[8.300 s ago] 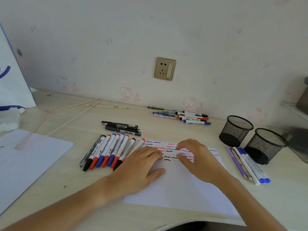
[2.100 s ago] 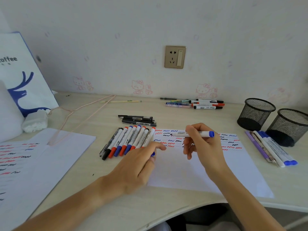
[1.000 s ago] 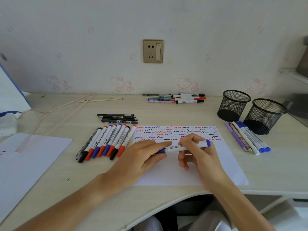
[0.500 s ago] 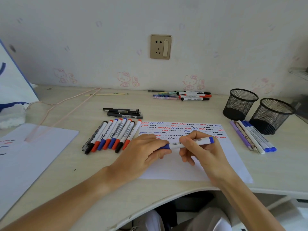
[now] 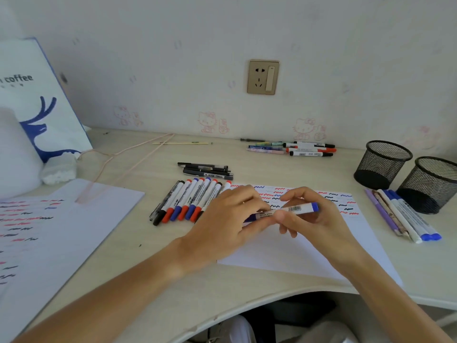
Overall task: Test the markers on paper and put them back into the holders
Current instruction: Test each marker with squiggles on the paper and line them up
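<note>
A white marker with blue ends (image 5: 294, 209) lies level above the test paper (image 5: 296, 251), which carries rows of red, blue and black squiggles. My right hand (image 5: 314, 224) pinches the marker's barrel. My left hand (image 5: 227, 224) grips its blue cap end. A row of several capped markers (image 5: 188, 201) lies left of the paper. Two black mesh holders (image 5: 382, 160) (image 5: 431, 183) stand at the right, and no markers stick out of them.
Several pens and markers (image 5: 405, 215) lie in front of the holders. More pens (image 5: 296, 148) lie by the wall, black pens (image 5: 205, 169) behind the row. A second scribbled sheet (image 5: 49, 233) and a white coffee bag (image 5: 42, 100) sit at the left.
The blue marker was picked up and uncapped earlier; over the last second both hands have kept it level over the paper with my left hand on its cap end. The camera has shifted.
</note>
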